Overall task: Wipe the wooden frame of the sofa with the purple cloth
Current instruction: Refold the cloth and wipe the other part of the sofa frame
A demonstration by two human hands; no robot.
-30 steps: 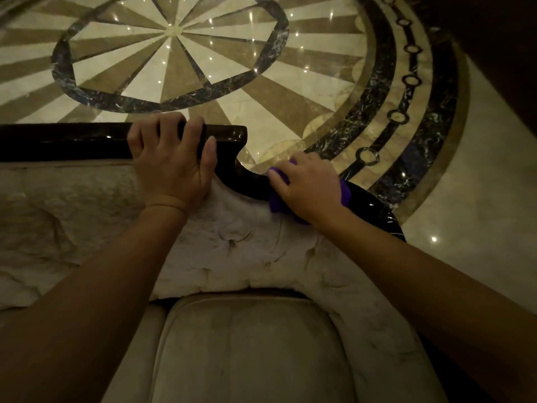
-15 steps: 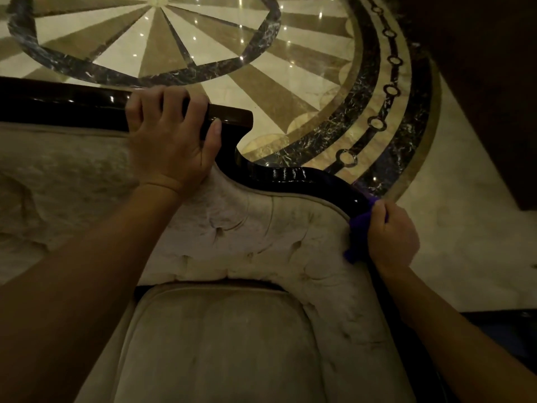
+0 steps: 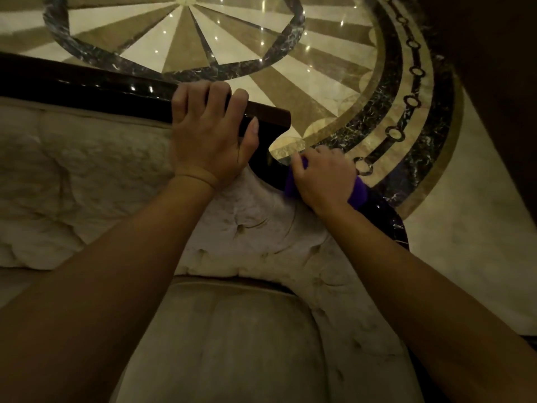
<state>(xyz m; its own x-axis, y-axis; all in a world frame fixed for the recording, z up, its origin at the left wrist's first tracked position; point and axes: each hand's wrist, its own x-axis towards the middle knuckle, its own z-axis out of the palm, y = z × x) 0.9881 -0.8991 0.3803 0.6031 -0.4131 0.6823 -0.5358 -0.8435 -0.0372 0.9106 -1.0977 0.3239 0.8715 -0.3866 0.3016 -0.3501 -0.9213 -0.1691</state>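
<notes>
The sofa's dark glossy wooden frame (image 3: 87,91) runs along the top of the tufted beige backrest, then dips in a curve and sweeps down to the right. My left hand (image 3: 209,132) grips the top rail near its right end, fingers curled over the far edge. My right hand (image 3: 322,178) holds the purple cloth (image 3: 359,193) against the curved part of the frame just below the dip. Most of the cloth is hidden under that hand.
The beige tufted backrest (image 3: 87,175) and seat cushion (image 3: 232,338) fill the lower view. Behind the sofa lies a polished marble floor (image 3: 203,39) with a star and ring pattern. A dark wall or furniture edge (image 3: 494,68) stands at the upper right.
My right hand with the cloth slid down the frame's right curve, then came back up to the dip beside my left hand. My left hand kept its grip on the rail.
</notes>
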